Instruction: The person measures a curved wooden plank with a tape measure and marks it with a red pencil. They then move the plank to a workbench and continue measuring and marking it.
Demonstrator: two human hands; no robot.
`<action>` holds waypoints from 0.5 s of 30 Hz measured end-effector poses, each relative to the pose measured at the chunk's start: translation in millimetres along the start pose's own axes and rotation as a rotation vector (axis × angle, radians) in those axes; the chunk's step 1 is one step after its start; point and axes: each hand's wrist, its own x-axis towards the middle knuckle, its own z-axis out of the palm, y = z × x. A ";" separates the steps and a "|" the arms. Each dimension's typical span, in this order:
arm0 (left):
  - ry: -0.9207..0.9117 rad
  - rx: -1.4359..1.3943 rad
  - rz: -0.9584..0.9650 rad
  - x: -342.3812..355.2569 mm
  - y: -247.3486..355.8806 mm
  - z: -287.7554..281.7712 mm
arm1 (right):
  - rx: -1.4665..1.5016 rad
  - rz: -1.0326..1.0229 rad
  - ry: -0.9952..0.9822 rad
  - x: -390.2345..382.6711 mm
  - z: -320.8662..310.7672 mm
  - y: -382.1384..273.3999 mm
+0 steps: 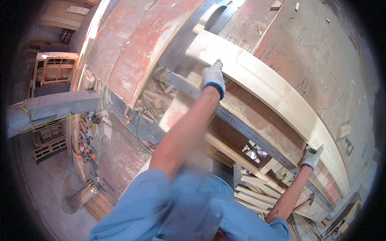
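- Cream-coloured, long, flat wooden board (257,78) lies beyond the grey steel ruler strip with dark graduations (249,132), spanning much of its length over the worn red-brown wooden worktop (309,60).
- Handling or positioning this board with both hands appears to be the step in hand; the next move seems to call for even control at both contact places, with fingers clear of its near edge if it is lowered.
- Left hand in a grey knit glove with a blue cuff (213,75): just beyond the ruler, toward its left end, one finger extended to touch the board's near edge. Whether the other fingers curl underneath is hidden.
- Right hand in a matching grey glove (312,157): beyond the ruler, toward its right end, thumb and fingers parted at the board's near edge. I can't make out whether they pinch it or merely rest there.
- Loose pale wooden offcuts (257,196) lie on the ruler's near side.
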 end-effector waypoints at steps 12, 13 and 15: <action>-0.017 0.026 -0.038 14.1 -6.2 -0.6 | 0.035 0.007 -0.012 15.5 -8.2 1.9; -0.043 -0.005 -0.030 13.7 -5.2 0.4 | 0.022 -0.017 -0.030 16.3 -7.9 2.9; -0.053 -0.047 -0.012 14.3 -3.4 2.9 | -0.005 -0.063 -0.071 17.6 -4.2 5.0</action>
